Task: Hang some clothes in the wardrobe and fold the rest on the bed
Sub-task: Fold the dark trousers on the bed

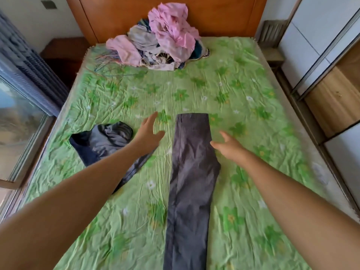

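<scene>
The bed holds grey trousers (folded lengthwise), a clothes pile, seemingly hangers.

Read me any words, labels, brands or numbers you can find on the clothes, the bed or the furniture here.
None can be read.
The grey trousers, the dark garment beside them and the pile of clothes show no lettering that I can make out; the green bed sheet bears only flowers; the wardrobe doors are plain.

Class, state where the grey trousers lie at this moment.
In the head view, the trousers lie flat down the middle of the bed, between the left hand and right hand.
</scene>
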